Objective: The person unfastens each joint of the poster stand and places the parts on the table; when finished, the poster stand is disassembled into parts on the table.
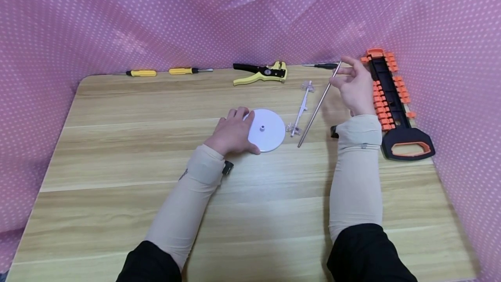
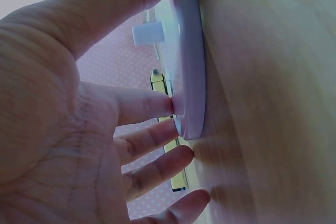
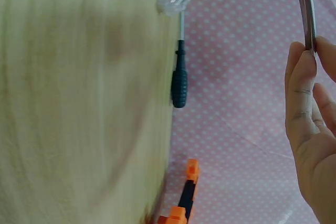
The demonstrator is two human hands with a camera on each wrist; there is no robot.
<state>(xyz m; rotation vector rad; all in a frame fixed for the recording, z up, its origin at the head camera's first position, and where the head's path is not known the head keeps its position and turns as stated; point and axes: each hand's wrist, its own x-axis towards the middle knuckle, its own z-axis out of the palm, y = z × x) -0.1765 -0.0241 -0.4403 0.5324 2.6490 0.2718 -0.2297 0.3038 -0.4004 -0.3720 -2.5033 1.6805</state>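
My left hand [image 1: 233,133] holds a flat white round disc [image 1: 274,136] by its rim, thumb at the near edge and index finger at the far edge. A short stub [image 2: 148,33] stands up from the middle of the disc. The other fingers of that hand are spread beside the rim, close to the tabletop. With thumb and fingertips, my right hand [image 1: 357,87] pinches a thin metal rod [image 1: 318,105] near its upper end; the rod slants down toward the disc. Between disc and rod lies a slim white stick with clear plastic end pieces [image 1: 301,110].
Yellow-handled screwdrivers [image 1: 142,73], a yellow-black wire stripper [image 1: 260,73] and a black screwdriver [image 3: 179,85] lie along the back edge. An orange-black rack with a handle [image 1: 408,142] lies at the right. Pink dotted cloth [image 1: 250,16] surrounds the wooden table [image 1: 117,151].
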